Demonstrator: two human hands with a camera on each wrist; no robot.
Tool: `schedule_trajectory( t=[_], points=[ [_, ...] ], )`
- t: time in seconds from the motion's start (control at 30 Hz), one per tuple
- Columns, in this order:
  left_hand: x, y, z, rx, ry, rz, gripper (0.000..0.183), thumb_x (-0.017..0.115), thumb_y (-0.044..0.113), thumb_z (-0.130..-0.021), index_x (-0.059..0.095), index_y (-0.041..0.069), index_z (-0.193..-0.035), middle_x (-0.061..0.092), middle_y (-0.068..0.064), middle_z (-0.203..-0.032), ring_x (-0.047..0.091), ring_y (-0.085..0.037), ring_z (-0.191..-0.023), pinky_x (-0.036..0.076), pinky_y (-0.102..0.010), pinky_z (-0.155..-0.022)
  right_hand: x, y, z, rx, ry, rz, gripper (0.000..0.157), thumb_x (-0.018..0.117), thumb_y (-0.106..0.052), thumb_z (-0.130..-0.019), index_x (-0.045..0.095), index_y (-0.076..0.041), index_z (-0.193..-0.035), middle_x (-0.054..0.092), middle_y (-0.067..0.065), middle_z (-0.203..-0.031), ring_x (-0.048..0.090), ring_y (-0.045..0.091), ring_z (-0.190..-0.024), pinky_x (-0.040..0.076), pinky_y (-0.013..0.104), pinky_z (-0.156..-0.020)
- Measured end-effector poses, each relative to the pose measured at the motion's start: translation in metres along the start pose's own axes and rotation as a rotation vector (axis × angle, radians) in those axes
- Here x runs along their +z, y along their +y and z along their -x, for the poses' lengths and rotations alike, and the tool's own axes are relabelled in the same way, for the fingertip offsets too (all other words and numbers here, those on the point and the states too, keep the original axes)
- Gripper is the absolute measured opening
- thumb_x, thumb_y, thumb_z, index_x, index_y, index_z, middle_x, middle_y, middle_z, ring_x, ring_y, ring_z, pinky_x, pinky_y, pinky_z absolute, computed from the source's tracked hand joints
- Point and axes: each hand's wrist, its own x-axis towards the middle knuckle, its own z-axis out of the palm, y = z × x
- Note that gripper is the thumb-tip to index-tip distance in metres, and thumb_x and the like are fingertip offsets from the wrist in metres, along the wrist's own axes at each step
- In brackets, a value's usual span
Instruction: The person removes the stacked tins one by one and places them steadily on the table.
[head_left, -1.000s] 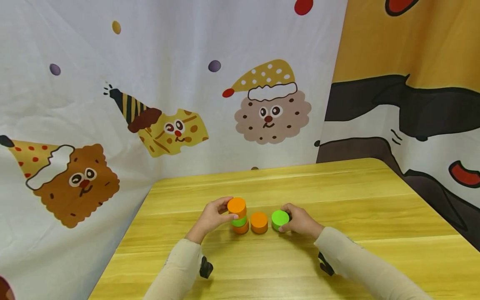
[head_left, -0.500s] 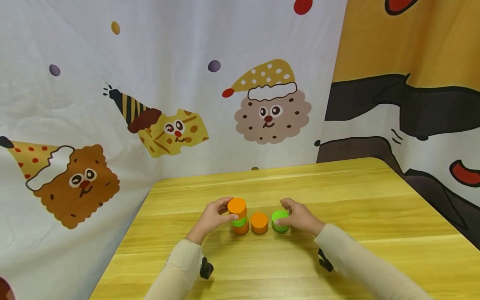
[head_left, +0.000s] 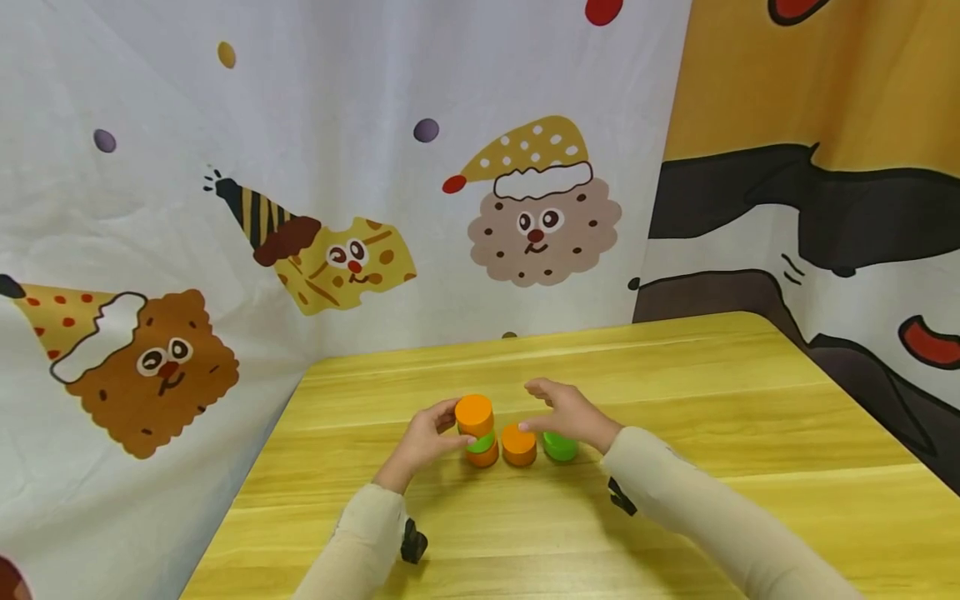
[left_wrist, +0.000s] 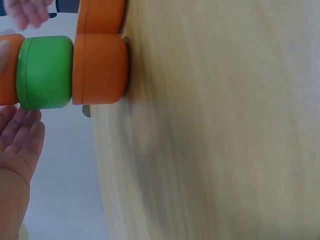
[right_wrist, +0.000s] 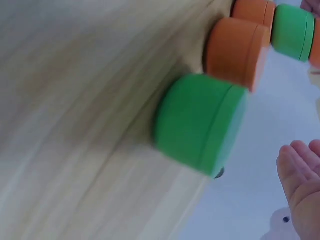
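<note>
Three small round tubs, each with a lid-like seam, stand stacked: an orange tub (head_left: 475, 413) on top, a green tub (left_wrist: 46, 72) in the middle, an orange tub (left_wrist: 101, 69) at the bottom. Around the stack's left side lies my left hand (head_left: 425, 442), thumb in front and fingers behind, nearly straight in the left wrist view. To the right stand a single orange tub (head_left: 518, 447) and a single green tub (right_wrist: 197, 124), side by side. My right hand (head_left: 573, 412) hovers over these two, thumb and fingers spread, holding nothing; its thumb covers part of the orange tub's top.
All the tubs stand on a wood-grain table (head_left: 480, 533). Behind it hangs a white curtain (head_left: 360, 100) printed with cartoon biscuits; a patterned orange, black and white cloth (head_left: 810, 83) is at the right. Black wrist cameras (head_left: 413, 542) sit below the sleeves.
My right hand has let go of the single green tub, risen and moved left over the single orange tub. My left hand has dropped slightly beside the stack, its thumb lower. The tubs stay put.
</note>
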Motion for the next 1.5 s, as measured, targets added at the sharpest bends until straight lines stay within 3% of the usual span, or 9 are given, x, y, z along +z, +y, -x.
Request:
schedule_trajectory(
  t=[0.23,0.57,0.83,1.13,1.27,1.5],
  points=[
    [0.002,-0.008,0.002,0.021,0.002,-0.010,0.065,0.076,0.026,-0.078,0.048,0.005,-0.133,0.053,-0.014,-0.130,0.049,-0.030,-0.122,0.039,-0.043,-0.104,0.014,-0.018,-0.011,-0.091,-0.069,-0.034,0.068,0.072,-0.032,-0.081,0.044,-0.004,-0.136,0.047,0.015,-0.137,0.046,0.034,-0.124,0.039,0.047,-0.103],
    [0.008,-0.019,0.006,0.016,0.015,0.015,0.056,0.074,0.025,-0.080,0.053,0.005,-0.129,0.058,-0.012,-0.122,0.052,-0.029,-0.118,0.041,-0.043,-0.102,0.027,-0.033,-0.019,-0.131,-0.106,-0.022,0.070,0.072,-0.031,-0.081,0.042,-0.003,-0.137,0.045,0.014,-0.139,0.044,0.031,-0.126,0.038,0.045,-0.105],
    [0.010,-0.022,0.005,0.018,0.025,0.027,0.056,0.073,0.026,-0.081,0.053,0.005,-0.128,0.058,-0.013,-0.123,0.053,-0.029,-0.117,0.042,-0.043,-0.101,0.034,-0.033,-0.026,-0.165,-0.103,0.021,0.067,0.072,-0.031,-0.081,0.045,-0.002,-0.135,0.050,0.012,-0.133,0.049,0.027,-0.121,0.040,0.044,-0.102],
    [0.013,-0.024,0.004,0.025,0.055,0.039,0.054,0.074,0.023,-0.080,0.055,0.004,-0.127,0.059,-0.014,-0.120,0.055,-0.030,-0.114,0.044,-0.043,-0.100,0.038,-0.031,-0.027,-0.180,-0.098,0.025,0.052,0.069,-0.031,-0.083,0.052,-0.009,-0.128,0.058,0.004,-0.122,0.053,0.021,-0.113,0.044,0.042,-0.099],
    [0.014,-0.021,0.006,0.024,0.059,0.059,0.053,0.073,0.019,-0.081,0.054,0.002,-0.127,0.059,-0.016,-0.121,0.054,-0.031,-0.114,0.043,-0.044,-0.100,0.039,-0.032,-0.026,-0.171,-0.102,0.016,0.048,0.068,-0.030,-0.084,0.053,-0.011,-0.126,0.058,0.001,-0.120,0.054,0.019,-0.112,0.044,0.041,-0.098],
    [0.010,0.004,0.017,0.033,0.043,0.067,0.048,0.069,0.009,-0.083,0.053,-0.004,-0.126,0.057,-0.023,-0.120,0.053,-0.037,-0.113,0.042,-0.050,-0.099,0.038,-0.038,-0.026,-0.111,-0.117,-0.019,0.049,0.067,-0.030,-0.084,0.052,-0.012,-0.127,0.058,0.002,-0.121,0.054,0.020,-0.113,0.046,0.041,-0.096]
  ],
)
